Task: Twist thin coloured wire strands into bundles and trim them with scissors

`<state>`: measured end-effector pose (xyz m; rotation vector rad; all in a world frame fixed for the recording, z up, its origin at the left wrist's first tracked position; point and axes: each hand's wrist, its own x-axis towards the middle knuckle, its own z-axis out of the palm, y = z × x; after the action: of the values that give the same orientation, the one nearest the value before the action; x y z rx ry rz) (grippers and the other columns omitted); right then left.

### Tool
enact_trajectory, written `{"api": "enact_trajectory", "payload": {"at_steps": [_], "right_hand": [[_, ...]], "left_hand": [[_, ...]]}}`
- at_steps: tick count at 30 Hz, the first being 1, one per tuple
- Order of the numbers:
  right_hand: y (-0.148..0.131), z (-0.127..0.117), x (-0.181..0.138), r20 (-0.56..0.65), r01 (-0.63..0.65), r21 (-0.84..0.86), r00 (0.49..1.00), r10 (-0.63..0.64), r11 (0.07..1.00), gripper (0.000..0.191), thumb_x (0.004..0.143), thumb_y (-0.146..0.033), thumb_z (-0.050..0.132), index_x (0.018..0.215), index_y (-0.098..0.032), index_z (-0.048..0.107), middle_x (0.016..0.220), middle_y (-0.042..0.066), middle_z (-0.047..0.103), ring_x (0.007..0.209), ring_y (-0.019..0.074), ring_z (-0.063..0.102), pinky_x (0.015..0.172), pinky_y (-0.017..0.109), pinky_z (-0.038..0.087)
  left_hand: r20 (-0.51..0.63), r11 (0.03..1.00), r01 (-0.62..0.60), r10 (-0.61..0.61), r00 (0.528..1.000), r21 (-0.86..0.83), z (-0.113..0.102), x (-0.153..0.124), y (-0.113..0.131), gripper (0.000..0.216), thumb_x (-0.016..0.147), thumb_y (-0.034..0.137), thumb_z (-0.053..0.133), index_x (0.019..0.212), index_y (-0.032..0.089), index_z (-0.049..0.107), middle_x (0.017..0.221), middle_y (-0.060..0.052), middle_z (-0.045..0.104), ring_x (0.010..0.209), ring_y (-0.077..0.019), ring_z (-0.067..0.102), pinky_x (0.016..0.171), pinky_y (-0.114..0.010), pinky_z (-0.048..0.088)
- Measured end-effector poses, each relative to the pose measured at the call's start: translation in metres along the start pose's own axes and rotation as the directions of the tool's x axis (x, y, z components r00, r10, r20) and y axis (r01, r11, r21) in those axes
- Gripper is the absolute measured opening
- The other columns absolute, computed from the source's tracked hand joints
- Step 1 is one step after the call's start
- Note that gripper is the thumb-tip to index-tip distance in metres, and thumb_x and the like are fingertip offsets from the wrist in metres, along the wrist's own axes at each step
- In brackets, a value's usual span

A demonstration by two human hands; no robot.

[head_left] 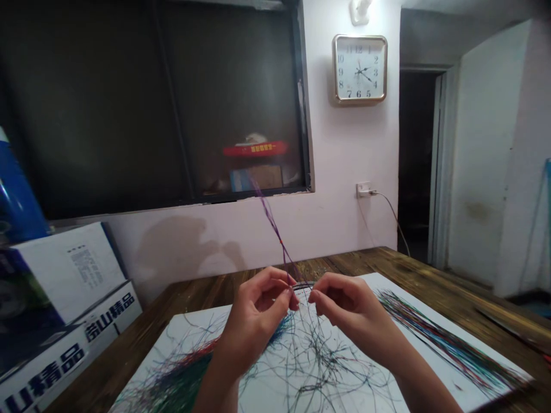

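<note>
Left hand (258,318) pinches purple thread (274,225) between thumb and finger; right hand (357,315) pinches its other branch. Thread rises above board (441,367), upper end blurred. Loose strands (322,367) on board, partly covered by hands. Boxes (81,269) at left: contents hidden. Blue object (19,195) on top, cut off. Red tray (275,148) in window (232,74): white lump (256,138), indistinct.

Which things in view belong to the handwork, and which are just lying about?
Part of the work, apparently:
purple strands, pinched by left hand and right hand
dark tangle
green pile
mixed-colour bundle
white sheet under the loose strands

Just around:
boxes
wall clock
plugged-in cord
</note>
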<state>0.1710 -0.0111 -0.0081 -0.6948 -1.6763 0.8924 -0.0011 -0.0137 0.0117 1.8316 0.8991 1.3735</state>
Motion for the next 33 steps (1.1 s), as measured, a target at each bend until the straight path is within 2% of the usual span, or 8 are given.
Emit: {"api": "enact_trajectory", "payload": {"at_steps": [3, 9, 14, 19, 23, 26, 30, 33], "right_hand": [[0.001, -0.001, 0.001, 0.011, -0.031, 0.070, 0.999, 0.030, 0.997, 0.018, 0.084, -0.028, 0.058, 0.070, -0.015, 0.057, 0.058, -0.003, 0.049, 0.051, 0.0063, 0.040, 0.045, 0.021, 0.030], [-0.004, -0.008, 0.002, 0.122, -0.102, 0.265, 0.990, 0.072, 0.959, 0.005, 0.083, -0.019, 0.058, 0.081, -0.016, 0.055, 0.063, -0.002, 0.061, 0.045, 0.0026, 0.043, 0.041, 0.016, 0.030], [-0.005, -0.014, -0.001, 0.156, -0.109, 0.273, 0.985, 0.068, 0.956, 0.005, 0.086, -0.020, 0.056, 0.089, -0.016, 0.055, 0.056, -0.005, 0.057, 0.041, 0.0014, 0.041, 0.038, 0.013, 0.028], [-0.006, -0.014, -0.001, 0.139, -0.085, 0.258, 0.989, 0.050, 0.962, 0.010, 0.087, -0.025, 0.057, 0.093, -0.017, 0.054, 0.056, -0.006, 0.056, 0.043, 0.0016, 0.042, 0.038, 0.012, 0.029], [-0.008, -0.015, -0.001, 0.126, -0.053, 0.225, 0.992, 0.024, 0.973, 0.013, 0.087, -0.029, 0.058, 0.085, -0.016, 0.055, 0.055, -0.006, 0.055, 0.042, 0.0021, 0.042, 0.038, 0.013, 0.030], [-0.009, -0.017, -0.001, 0.106, -0.026, 0.159, 0.994, 0.009, 0.987, 0.020, 0.087, -0.031, 0.058, 0.075, -0.016, 0.054, 0.054, -0.005, 0.054, 0.043, 0.0030, 0.043, 0.038, 0.014, 0.031], [-0.010, -0.017, -0.003, 0.107, -0.025, 0.050, 0.994, 0.020, 0.998, 0.017, 0.085, -0.027, 0.060, 0.073, -0.014, 0.059, 0.052, -0.004, 0.053, 0.043, 0.0034, 0.040, 0.039, 0.015, 0.029], [-0.009, -0.016, -0.004, 0.141, -0.023, -0.038, 0.990, 0.028, 0.999, 0.014, 0.082, -0.024, 0.062, 0.072, -0.014, 0.062, 0.052, -0.005, 0.052, 0.044, 0.0034, 0.038, 0.040, 0.016, 0.028]], "left_hand": [[-0.003, 0.999, 0.012, -0.012, 1.000, -0.034, -0.001, -0.001, 0.001, 0.005, 0.080, 0.020, 0.059, 0.084, 0.017, 0.058, 0.064, 0.001, 0.062, 0.060, -0.0099, 0.057, 0.052, -0.020, 0.042], [0.037, 0.995, 0.066, -0.063, 0.997, -0.073, 0.001, 0.000, 0.003, 0.007, 0.080, 0.022, 0.063, 0.082, 0.017, 0.058, 0.062, 0.002, 0.063, 0.058, -0.0086, 0.057, 0.055, -0.020, 0.043], [0.072, 0.996, 0.074, -0.071, 0.995, -0.050, 0.004, 0.001, 0.004, 0.010, 0.079, 0.025, 0.065, 0.078, 0.017, 0.059, 0.057, 0.003, 0.060, 0.054, -0.0088, 0.055, 0.055, -0.022, 0.044], [0.236, 0.992, 0.119, -0.124, 0.964, 0.036, 0.006, -0.004, 0.003, 0.012, 0.082, 0.027, 0.064, 0.081, 0.016, 0.061, 0.063, 0.001, 0.062, 0.059, -0.0096, 0.056, 0.057, -0.022, 0.044], [0.304, 0.993, 0.072, -0.099, 0.948, 0.099, 0.010, -0.006, 0.003, 0.014, 0.085, 0.029, 0.061, 0.080, 0.016, 0.064, 0.071, -0.001, 0.064, 0.066, -0.0102, 0.058, 0.062, -0.022, 0.045], [0.227, 0.990, 0.023, -0.054, 0.972, 0.139, 0.013, -0.004, 0.004, 0.018, 0.086, 0.032, 0.059, 0.080, 0.017, 0.066, 0.074, -0.001, 0.065, 0.070, -0.0104, 0.058, 0.063, -0.021, 0.044], [-0.002, 0.995, -0.015, 0.015, 1.000, 0.101, 0.015, -0.001, 0.002, 0.017, 0.084, 0.035, 0.060, 0.085, 0.018, 0.064, 0.072, 0.000, 0.064, 0.067, -0.0102, 0.056, 0.059, -0.020, 0.044], [-0.055, 0.996, -0.015, 0.020, 0.998, 0.087, 0.017, -0.001, 0.000, 0.017, 0.081, 0.035, 0.064, 0.085, 0.019, 0.065, 0.075, -0.001, 0.065, 0.064, -0.0093, 0.054, 0.057, -0.019, 0.045]]}}
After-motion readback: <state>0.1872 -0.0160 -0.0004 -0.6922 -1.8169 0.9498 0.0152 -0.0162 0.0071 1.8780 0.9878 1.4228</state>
